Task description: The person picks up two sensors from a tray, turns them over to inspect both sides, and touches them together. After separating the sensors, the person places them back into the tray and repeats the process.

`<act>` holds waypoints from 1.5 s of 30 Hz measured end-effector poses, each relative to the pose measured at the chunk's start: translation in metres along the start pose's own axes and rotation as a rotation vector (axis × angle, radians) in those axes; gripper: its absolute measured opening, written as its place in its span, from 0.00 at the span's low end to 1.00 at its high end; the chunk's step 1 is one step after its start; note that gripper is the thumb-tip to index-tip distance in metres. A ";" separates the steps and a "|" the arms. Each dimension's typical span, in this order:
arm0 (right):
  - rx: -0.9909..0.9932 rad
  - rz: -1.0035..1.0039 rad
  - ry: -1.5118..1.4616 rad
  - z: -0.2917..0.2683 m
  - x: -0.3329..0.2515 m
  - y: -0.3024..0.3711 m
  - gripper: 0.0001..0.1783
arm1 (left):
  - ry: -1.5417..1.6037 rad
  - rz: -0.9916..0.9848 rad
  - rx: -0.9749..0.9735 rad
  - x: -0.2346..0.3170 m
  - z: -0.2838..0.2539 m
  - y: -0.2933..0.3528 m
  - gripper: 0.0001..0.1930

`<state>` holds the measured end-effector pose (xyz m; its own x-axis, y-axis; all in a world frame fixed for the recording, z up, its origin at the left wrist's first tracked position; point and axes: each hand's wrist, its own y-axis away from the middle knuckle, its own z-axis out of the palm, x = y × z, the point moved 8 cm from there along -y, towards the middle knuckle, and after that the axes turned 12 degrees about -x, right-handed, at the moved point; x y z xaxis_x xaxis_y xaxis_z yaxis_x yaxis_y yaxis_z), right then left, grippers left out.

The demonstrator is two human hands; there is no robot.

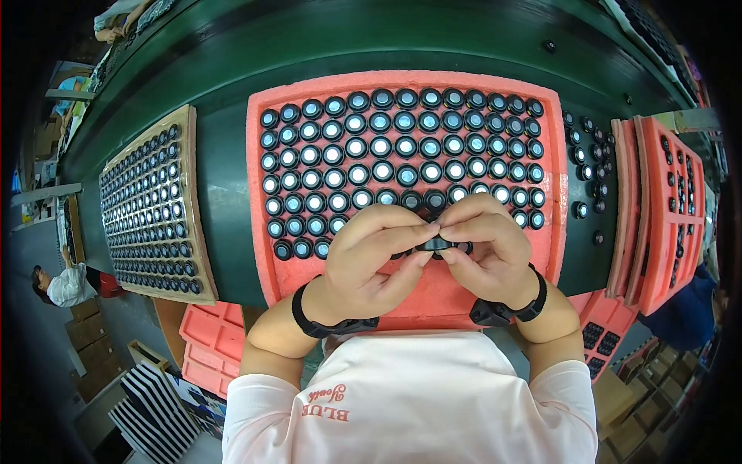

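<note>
Over the near part of a pink foam tray, my left hand and my right hand meet at the fingertips. Between them they pinch a small round black part, seen edge-on; my fingers cover much of it. Beneath and beyond, rows of black round parts with shiny pale centres fill the tray. My hands hide some of the nearest ones. A black band is on each of my wrists.
A brown-edged tray of similar parts lies to the left. Loose black parts are scattered on the green table at right, beside stacked pink foam trays. Other people are at far left and upper left.
</note>
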<state>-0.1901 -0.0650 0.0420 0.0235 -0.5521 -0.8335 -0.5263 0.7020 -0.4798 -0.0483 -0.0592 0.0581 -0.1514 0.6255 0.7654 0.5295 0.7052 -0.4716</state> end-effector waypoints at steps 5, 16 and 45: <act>-0.014 0.031 -0.081 0.003 0.005 0.001 0.16 | 0.022 -0.028 -0.007 -0.002 0.001 0.002 0.15; -0.025 0.070 -0.077 0.003 0.010 0.000 0.16 | 0.126 -0.099 0.016 -0.010 0.005 0.006 0.16; -0.029 -0.019 0.368 0.006 -0.001 -0.006 0.18 | 0.325 -0.333 -0.137 -0.037 0.025 0.010 0.09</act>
<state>-0.1817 -0.0662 0.0443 -0.2710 -0.6932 -0.6679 -0.5527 0.6801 -0.4816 -0.0587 -0.0670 0.0145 -0.0740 0.2214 0.9724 0.6048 0.7853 -0.1328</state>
